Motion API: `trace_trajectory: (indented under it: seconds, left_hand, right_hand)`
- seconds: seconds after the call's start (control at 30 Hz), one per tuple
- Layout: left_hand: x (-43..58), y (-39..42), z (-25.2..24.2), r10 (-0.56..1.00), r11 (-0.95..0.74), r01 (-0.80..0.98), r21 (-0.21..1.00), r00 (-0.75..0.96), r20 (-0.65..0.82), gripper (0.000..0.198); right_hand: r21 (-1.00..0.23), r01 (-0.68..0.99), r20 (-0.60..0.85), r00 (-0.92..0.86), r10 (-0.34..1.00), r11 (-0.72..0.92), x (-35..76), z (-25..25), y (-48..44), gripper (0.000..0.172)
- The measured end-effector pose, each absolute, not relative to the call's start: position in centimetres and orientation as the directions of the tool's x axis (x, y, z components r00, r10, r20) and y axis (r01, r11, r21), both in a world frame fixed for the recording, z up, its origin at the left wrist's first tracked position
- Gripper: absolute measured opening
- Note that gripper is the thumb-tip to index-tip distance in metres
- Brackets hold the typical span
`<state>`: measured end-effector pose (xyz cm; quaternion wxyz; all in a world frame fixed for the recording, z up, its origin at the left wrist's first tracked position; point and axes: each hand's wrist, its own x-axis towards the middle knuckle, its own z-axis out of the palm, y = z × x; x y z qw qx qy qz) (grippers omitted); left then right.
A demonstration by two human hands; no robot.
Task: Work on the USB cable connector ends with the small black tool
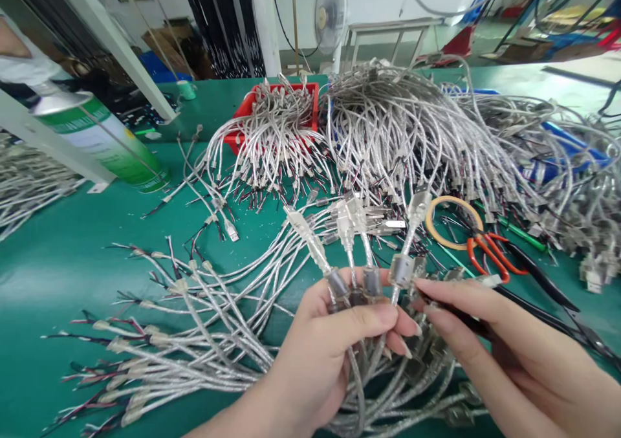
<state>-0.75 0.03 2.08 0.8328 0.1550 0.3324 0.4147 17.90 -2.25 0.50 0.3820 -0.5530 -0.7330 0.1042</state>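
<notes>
My left hand (pixel 334 341) is closed around several silvery USB cables (pixel 356 215), the thumb pressing just below their grey ferrite cores (pixel 402 270). Their plugs point up and away, fanned apart. Close by on the right, my right hand (pixel 504 347) is pinched, its thumb and forefinger tips beside the rightmost held cable. A slim dark thing shows under those fingers, but its kind is mostly hidden. Below both hands lies a bundle of similar cables (pixel 412 386). Cables with bare wire ends (pixel 194 354) spread over the green table (pixel 43 276) to the left.
A red bin (pixel 315 101) overflows with cables at the back; a large cable heap (pixel 398 121) stands beside it. Orange-handled pliers (pixel 490 253), a tape roll (pixel 431 221) and black-handled scissors (pixel 543 283) lie right. A green spray can (pixel 107 140) leans at left.
</notes>
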Motion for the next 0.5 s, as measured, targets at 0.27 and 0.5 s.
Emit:
trace_trajectory:
  seconds: [0.27,0.5]
  left_hand:
    - [-0.4,0.4,2.5,0.839,0.510,-0.637,0.578,0.219,-0.498,0.020]
    - [-0.3,0.2,3.2,0.823,0.533,-0.598,0.599,0.203,-0.530,0.031]
  right_hand:
    - [-0.355,0.817,0.479,-0.259,0.838,0.455,18.6,-0.7,0.1,0.034]
    - [-0.395,0.913,0.302,0.024,0.953,0.102,25.2,1.1,1.1,0.022]
